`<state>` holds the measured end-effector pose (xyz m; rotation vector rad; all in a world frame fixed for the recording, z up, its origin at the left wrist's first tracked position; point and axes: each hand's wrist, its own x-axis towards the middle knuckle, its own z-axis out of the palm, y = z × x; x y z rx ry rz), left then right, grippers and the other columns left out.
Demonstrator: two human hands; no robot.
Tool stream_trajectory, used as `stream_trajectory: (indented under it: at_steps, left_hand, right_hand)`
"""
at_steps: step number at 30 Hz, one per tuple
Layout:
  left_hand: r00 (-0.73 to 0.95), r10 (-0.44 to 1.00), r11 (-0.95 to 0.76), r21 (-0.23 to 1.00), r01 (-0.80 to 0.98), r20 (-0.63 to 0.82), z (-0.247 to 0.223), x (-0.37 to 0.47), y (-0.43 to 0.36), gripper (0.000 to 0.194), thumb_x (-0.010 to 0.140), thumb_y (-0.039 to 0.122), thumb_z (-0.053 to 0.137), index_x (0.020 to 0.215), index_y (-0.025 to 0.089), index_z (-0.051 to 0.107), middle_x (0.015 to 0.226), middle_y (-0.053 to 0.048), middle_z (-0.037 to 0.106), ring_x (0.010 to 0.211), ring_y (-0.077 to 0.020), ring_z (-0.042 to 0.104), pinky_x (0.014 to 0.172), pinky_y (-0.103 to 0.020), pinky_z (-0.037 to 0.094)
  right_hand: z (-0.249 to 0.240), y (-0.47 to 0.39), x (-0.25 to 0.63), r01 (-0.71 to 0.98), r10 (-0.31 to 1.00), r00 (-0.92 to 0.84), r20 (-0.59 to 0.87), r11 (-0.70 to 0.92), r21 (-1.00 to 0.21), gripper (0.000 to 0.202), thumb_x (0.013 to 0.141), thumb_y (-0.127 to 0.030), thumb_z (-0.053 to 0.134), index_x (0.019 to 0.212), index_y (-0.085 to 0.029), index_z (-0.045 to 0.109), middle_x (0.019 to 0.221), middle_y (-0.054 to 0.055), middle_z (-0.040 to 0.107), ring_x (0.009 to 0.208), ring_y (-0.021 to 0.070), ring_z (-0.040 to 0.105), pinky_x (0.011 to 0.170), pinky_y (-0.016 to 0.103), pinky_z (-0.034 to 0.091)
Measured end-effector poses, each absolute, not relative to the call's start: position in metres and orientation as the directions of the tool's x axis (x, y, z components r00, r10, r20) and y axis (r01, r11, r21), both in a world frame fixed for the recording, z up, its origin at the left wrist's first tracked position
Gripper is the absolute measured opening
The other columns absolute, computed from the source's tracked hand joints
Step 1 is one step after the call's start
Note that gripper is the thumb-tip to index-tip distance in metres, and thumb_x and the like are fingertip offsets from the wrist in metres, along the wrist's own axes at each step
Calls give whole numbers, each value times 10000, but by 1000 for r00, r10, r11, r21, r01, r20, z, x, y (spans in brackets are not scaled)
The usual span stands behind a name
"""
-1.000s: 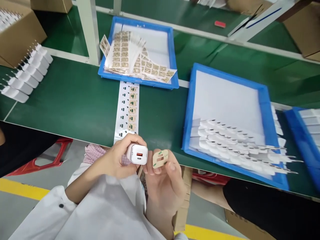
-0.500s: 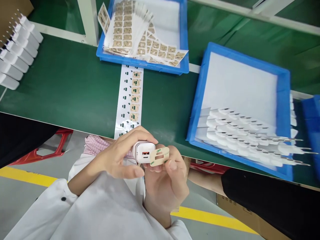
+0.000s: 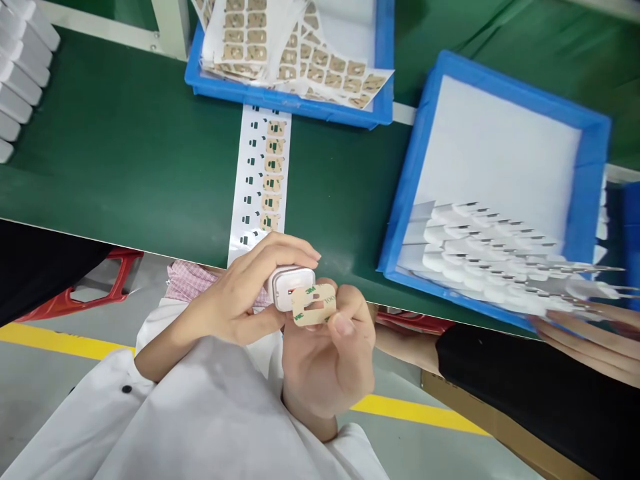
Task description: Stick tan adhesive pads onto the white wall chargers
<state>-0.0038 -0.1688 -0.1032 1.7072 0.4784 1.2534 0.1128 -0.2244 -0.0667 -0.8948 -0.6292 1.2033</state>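
Smooth green bench (image 3: 135,153) stretches beyond the white, rounded plastic charger (image 3: 287,283) clamped in my left hand (image 3: 240,290), while, before its front face, my right hand (image 3: 333,347) pinches a thin, tan, slotted sticker (image 3: 313,317), best kept, I judge, flat and square.

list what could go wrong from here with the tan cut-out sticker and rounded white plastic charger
The sticker overlaps the charger off-centre in this view, so it could end up crooked if it sticks there. The right hand pinches it near one edge, so the free side might bend.
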Motion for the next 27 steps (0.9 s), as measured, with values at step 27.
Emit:
stream_trajectory:
  at_steps: [27]
  left_hand:
    - [277,841,-455,885,-103,465,-110,0,-179,482,843,255,712,1281,258,513,1062,-50,592,955,-193,584,779,-328,518]
  right_hand:
    - [-63,-220,118,-380,944,330,22,155,-912,248,862,-259,663,667,-227,512,686,-32,419,631,136,434,591,285,379]
